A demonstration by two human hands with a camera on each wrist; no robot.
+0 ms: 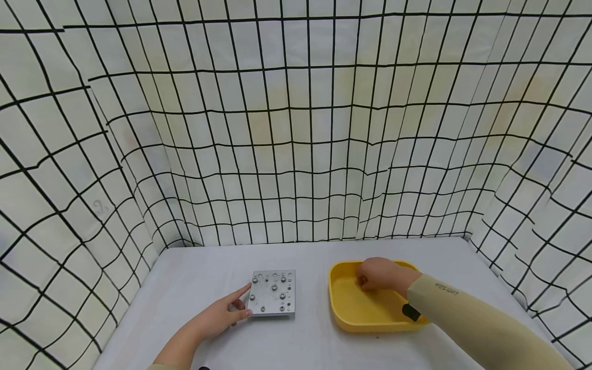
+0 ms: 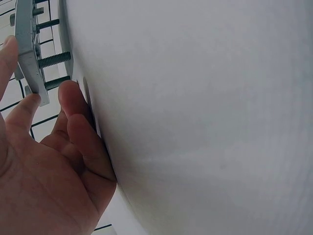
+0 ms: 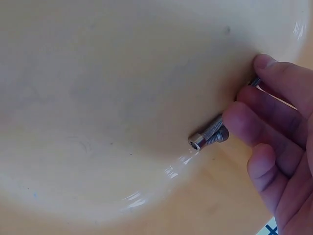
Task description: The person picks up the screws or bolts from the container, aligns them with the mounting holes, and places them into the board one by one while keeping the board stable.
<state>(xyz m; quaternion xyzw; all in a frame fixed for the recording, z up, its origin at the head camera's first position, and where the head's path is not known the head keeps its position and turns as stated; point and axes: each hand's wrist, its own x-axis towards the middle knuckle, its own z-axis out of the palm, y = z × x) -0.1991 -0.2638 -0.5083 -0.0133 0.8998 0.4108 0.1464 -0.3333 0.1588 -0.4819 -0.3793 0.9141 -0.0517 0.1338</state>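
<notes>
A square silver metal plate (image 1: pixel 272 293) with several socket-head screws and holes lies on the table, left of centre. In the left wrist view, threaded screw ends (image 2: pixel 55 59) stick out of its underside. My left hand (image 1: pixel 221 316) touches the plate's left side with extended thumb and index finger, the other fingers bent in below. My right hand (image 1: pixel 381 275) is inside the yellow tray (image 1: pixel 339 303). There, its thumb and index finger pinch a small metal screw (image 3: pixel 255 81), mostly hidden by the fingers. Beside the fingertips, socket-head screws (image 3: pixel 198 141) lie on the tray floor.
White cloth covers the table (image 1: pixel 314 339). White walls with a black grid (image 1: pixel 300 154) enclose it at the back and sides. The tray's raised rim surrounds my right hand, and my right sleeve (image 1: pixel 467 313) crosses over its right side.
</notes>
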